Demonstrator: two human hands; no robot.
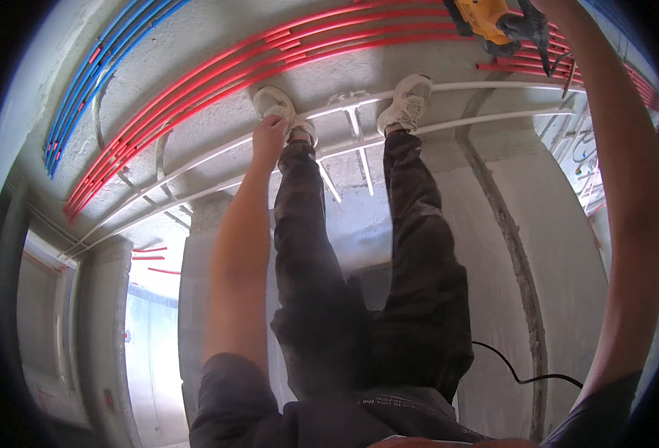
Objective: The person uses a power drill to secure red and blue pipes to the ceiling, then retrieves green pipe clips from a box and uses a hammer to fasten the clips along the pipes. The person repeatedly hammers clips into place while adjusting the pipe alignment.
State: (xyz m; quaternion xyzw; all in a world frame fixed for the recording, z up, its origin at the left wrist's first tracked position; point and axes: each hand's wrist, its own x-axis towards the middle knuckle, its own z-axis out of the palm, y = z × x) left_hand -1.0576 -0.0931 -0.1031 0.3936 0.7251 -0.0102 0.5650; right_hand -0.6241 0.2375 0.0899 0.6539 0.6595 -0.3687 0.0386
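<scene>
My left hand [270, 134] is closed, its fingers drawn together in front of my left shoe [275, 103]; whatever it may pinch is too small to make out. At the upper right, a yellow and black power tool [488, 21] is partly cut off by the frame's top edge. My right hand [547, 6] reaches it there, closed against its body, with most of the fingers out of sight. Below the tool, several red conduits [523, 69] run along the concrete.
Long red conduits [270, 56] and blue conduits [109, 67] curve across the rough concrete floor [217, 26]. White pipes [188, 170] pass by my shoes, with short branches between my legs. A black cable [523, 379] hangs near my right side. A doorway [150, 343] stands at left.
</scene>
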